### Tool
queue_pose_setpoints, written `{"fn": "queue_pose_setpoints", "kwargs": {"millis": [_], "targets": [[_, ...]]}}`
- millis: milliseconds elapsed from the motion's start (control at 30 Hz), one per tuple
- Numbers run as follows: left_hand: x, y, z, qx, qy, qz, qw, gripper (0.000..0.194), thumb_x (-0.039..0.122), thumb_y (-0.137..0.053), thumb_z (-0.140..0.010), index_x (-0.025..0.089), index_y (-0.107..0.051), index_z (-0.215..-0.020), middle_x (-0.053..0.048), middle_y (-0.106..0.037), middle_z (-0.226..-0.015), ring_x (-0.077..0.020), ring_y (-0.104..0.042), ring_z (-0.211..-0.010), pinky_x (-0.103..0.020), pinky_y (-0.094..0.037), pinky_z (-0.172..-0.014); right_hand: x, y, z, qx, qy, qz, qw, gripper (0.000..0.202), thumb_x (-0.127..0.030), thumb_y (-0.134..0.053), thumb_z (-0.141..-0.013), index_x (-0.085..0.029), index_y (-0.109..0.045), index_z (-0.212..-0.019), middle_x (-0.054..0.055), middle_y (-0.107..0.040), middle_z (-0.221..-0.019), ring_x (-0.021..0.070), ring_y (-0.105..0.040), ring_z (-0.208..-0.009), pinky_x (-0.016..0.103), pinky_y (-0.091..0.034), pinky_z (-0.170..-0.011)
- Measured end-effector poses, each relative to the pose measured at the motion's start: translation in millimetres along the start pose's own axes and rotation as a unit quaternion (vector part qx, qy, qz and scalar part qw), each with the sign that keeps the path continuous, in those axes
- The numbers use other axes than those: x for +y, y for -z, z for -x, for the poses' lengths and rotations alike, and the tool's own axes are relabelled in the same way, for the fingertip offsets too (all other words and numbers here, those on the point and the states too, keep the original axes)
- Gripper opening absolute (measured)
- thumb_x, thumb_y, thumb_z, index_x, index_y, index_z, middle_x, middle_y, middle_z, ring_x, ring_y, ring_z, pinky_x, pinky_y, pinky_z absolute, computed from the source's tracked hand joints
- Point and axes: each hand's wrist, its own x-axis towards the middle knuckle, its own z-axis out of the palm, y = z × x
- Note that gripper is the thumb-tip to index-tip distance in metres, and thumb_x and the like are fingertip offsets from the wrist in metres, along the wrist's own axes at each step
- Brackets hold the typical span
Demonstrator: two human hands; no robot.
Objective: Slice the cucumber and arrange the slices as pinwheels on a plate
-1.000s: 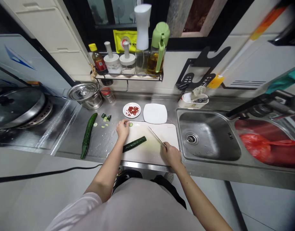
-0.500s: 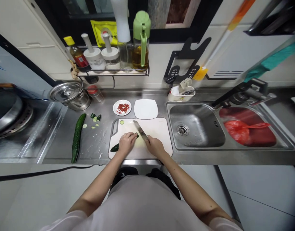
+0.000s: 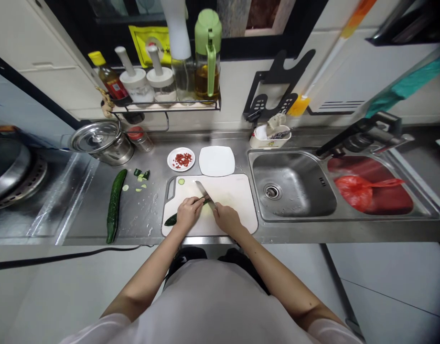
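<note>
My left hand [image 3: 188,213] is closed over a dark green cucumber [image 3: 171,220], pressing it to the white cutting board [image 3: 237,193]. One end of the cucumber shows left of the hand; the other shows by the fingertips. In my right hand [image 3: 227,219] is the handle of a kitchen knife [image 3: 202,190], its blade slanting up and left. The blade lies against the cucumber's right end, close to my left fingertips. A round cucumber slice [image 3: 181,181] rests near the board's upper left corner.
Left of the board lie a whole cucumber [image 3: 115,205] and several cut pieces [image 3: 141,174]. Behind it stand a plate [image 3: 172,166] of small red pieces and a white square plate [image 3: 217,161]. The sink [image 3: 295,191] is on the right, a lidded pot [image 3: 112,148] back left.
My right hand and the knife have shifted slightly left, bringing the blade to the cucumber's end beside my left fingers. My left hand keeps its hold. The view has tilted slightly.
</note>
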Motion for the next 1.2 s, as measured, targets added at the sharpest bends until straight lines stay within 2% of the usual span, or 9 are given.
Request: {"fn": "queue_pose_setpoints", "kwargs": {"millis": [500, 1000, 1200], "targets": [[-2.8, -3.4, 1.1, -0.003, -0.003, 0.015, 1.0, 0.027, 0.029, -0.05, -0.096, 0.025, -0.072, -0.11, -0.005, -0.07, -0.103, -0.0177, -0.059, -0.09, -0.031, -0.048, -0.082, -4.0, 3.8, 2.8, -0.026, -0.003, 0.01, 1.0, 0.032, -0.026, -0.029, -0.1, -0.014, -0.051, -0.12, 0.015, -0.069, -0.103, 0.0252, -0.065, -0.098, 0.033, -0.045, -0.079], [2.9, 3.8, -2.3, -0.009, 0.017, 0.023, 1.0, 0.025, 0.03, -0.051, -0.095, 0.026, -0.072, -0.108, -0.004, -0.07, -0.103, -0.0171, -0.06, -0.09, -0.029, -0.049, -0.079, 8.8, 10.5, 29.7, -0.08, -0.011, -0.004, 0.997, 0.032, -0.023, -0.033, -0.099, -0.014, -0.054, -0.122, 0.014, -0.071, -0.102, 0.0248, -0.067, -0.098, 0.031, -0.043, -0.076], [1.1, 4.2, -3.6, -0.015, 0.008, 0.026, 1.0, 0.024, 0.029, -0.051, -0.095, 0.026, -0.072, -0.107, -0.003, -0.071, -0.103, -0.0171, -0.059, -0.089, -0.029, -0.048, -0.078, 8.8, 10.3, 28.3, -0.084, -0.015, -0.01, 0.996, 0.031, -0.023, -0.034, -0.098, -0.014, -0.056, -0.119, 0.014, -0.071, -0.101, 0.0251, -0.067, -0.099, 0.031, -0.043, -0.076]]}}
